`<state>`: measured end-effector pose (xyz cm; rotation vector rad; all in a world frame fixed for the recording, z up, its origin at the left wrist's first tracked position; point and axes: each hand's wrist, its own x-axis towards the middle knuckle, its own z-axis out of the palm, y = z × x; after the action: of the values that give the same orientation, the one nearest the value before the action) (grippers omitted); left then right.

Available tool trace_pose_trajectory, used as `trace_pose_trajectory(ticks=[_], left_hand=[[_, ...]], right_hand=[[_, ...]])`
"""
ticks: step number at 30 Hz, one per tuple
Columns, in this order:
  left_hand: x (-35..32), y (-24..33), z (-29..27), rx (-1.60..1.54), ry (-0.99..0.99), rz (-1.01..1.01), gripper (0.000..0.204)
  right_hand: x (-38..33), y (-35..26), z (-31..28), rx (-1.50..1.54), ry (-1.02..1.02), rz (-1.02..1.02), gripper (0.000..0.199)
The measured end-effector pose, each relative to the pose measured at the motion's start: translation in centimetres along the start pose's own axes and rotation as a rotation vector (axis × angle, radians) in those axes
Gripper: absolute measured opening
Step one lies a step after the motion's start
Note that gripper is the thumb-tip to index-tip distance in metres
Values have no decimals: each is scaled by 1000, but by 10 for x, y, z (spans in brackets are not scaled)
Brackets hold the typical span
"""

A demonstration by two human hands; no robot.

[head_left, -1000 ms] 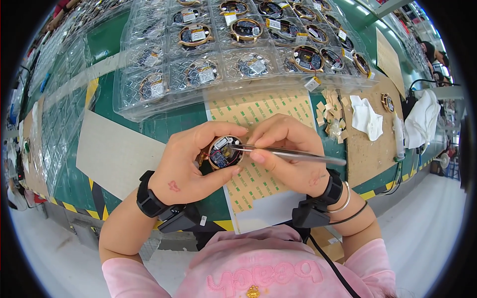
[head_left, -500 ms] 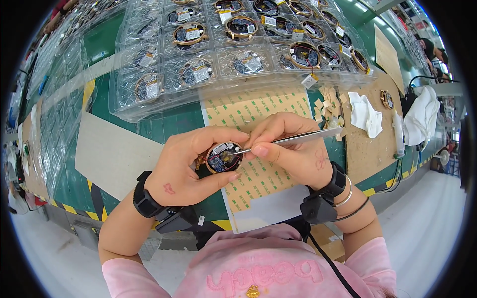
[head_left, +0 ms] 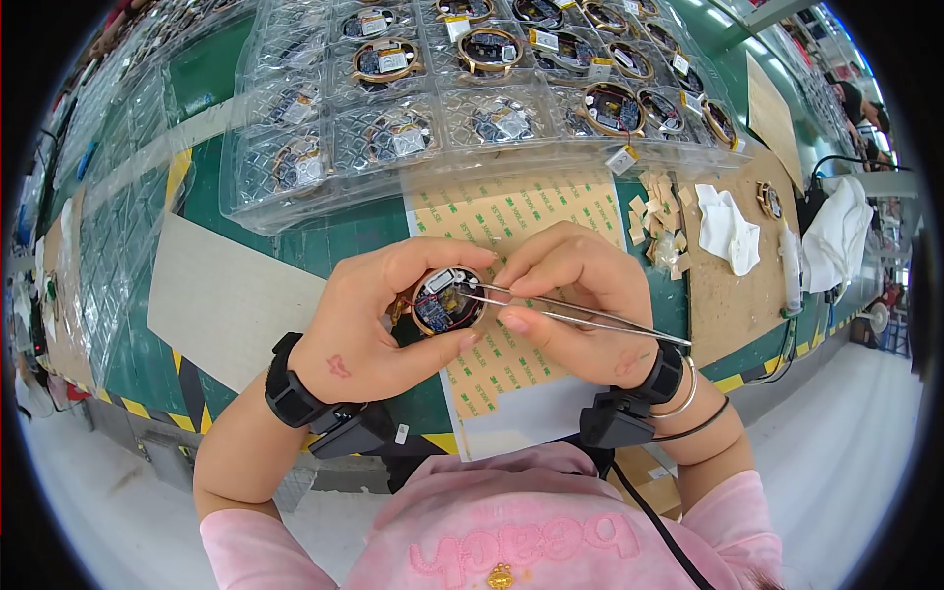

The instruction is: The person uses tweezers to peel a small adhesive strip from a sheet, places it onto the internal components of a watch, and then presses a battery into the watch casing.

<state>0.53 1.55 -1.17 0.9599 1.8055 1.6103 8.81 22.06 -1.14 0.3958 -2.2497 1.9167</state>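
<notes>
My left hand (head_left: pixel 369 320) grips a round watch case (head_left: pixel 436 315) by its gold-coloured rim, between the thumb below and the fingers above. Inside the case show a blue circuit board, dark parts and thin red wire. Metal tweezers (head_left: pixel 600 320) lie in my right hand (head_left: pixel 580 305), pinched between thumb and fingers. Their two tips are slightly apart and reach into the open case; whether they hold a small part there I cannot tell. Under both hands is a tan adhesive sheet (head_left: pixel 472 216) with green print.
A clear plastic tray (head_left: pixel 344 187) with several similar watch cases spans the far side. To the right are small tan paper pieces (head_left: pixel 644 216), a white cloth (head_left: pixel 726 231) and another watch case (head_left: pixel 768 201) on brown board (head_left: pixel 733 315). A grey-beige sheet (head_left: pixel 226 305) lies left.
My right hand has turned the tweezers, so their two arms now show spread and their back end points lower right. The watch case has shifted and tilted slightly in my left hand.
</notes>
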Motion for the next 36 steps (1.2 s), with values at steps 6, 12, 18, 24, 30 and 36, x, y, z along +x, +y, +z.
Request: trace_pose_trajectory(ticks=[6, 12, 18, 24, 30, 36], left_hand=[[0, -2, 1, 6, -17, 9, 46], [1, -1, -1, 56, -44, 72, 47], [1, 0, -2, 66, -75, 73, 47], [0, -1, -1, 62, -83, 75, 47], [0, -2, -1, 2, -68, 63, 48], [2, 2, -3, 29, -73, 76, 47]], right_hand=[[0, 0, 2, -6, -17, -19, 17], [0, -3, -2, 268, 21, 255, 11], [3, -8, -5, 310, 20, 338, 8], [4, -9, -6, 338, 3, 360, 9], [4, -8, -9, 299, -48, 316, 10], [3, -9, -5, 442, 24, 247, 11]])
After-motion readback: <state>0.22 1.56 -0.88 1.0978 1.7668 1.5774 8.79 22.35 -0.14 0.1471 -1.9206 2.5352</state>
